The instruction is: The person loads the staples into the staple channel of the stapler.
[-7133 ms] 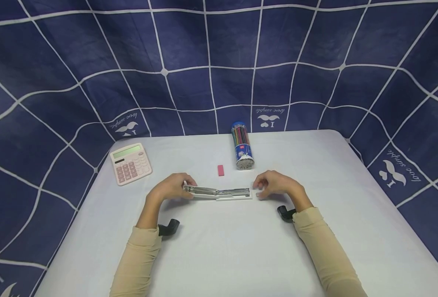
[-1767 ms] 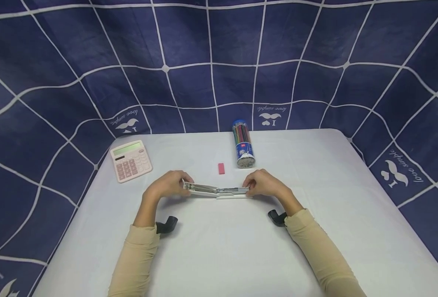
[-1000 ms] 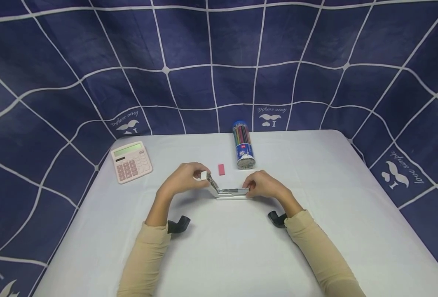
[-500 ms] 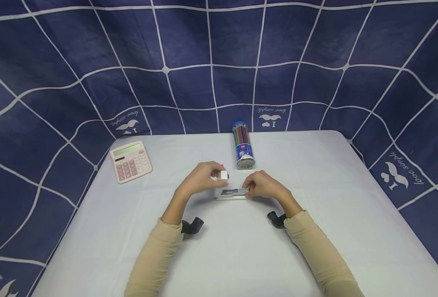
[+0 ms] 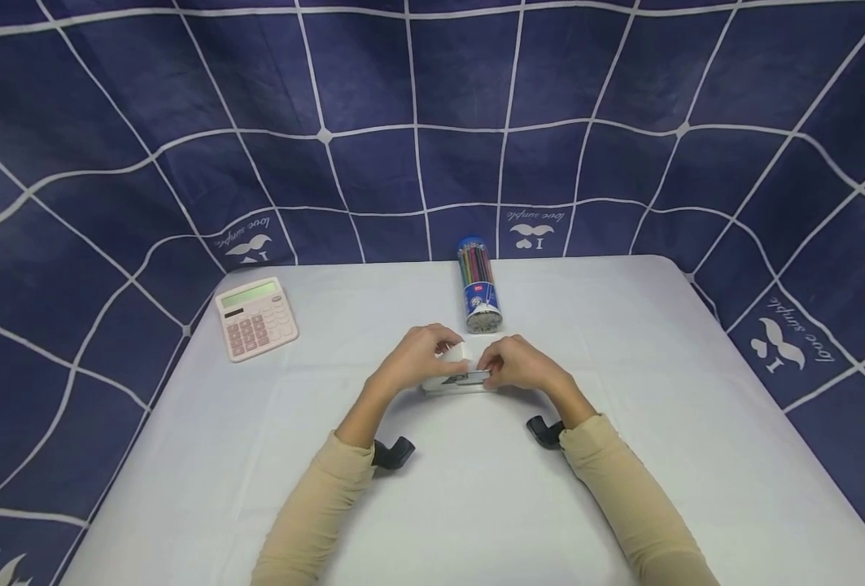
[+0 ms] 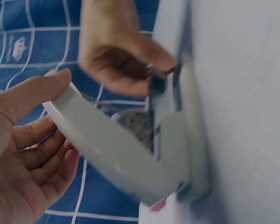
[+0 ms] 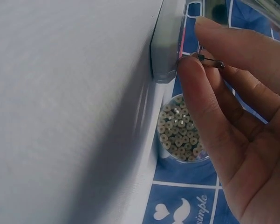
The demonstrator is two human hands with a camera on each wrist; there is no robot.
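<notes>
A white stapler (image 5: 443,386) sits on the table, its top cover (image 6: 102,135) swung up at an angle over the metal staple channel (image 5: 469,378). My left hand (image 5: 421,356) grips the cover's free end, thumb on one side and fingers on the other. My right hand (image 5: 520,362) pinches the right end of the channel between thumb and fingers, just above the stapler's base (image 7: 167,51). In the left wrist view a pink piece (image 6: 158,205) peeks out by the stapler's hinge; the left hand hides that spot in the head view.
Beyond the hands lies a clear tub of coloured pencils (image 5: 482,293) with a blue lid. A pink calculator (image 5: 256,319) rests at the table's far left. Blue checked cloth (image 5: 373,81) hangs around the white table (image 5: 476,496).
My right hand has come in and taken hold of the channel's right end. My left hand has lifted the stapler cover and swung it rightward over the channel, covering the pink eraser.
</notes>
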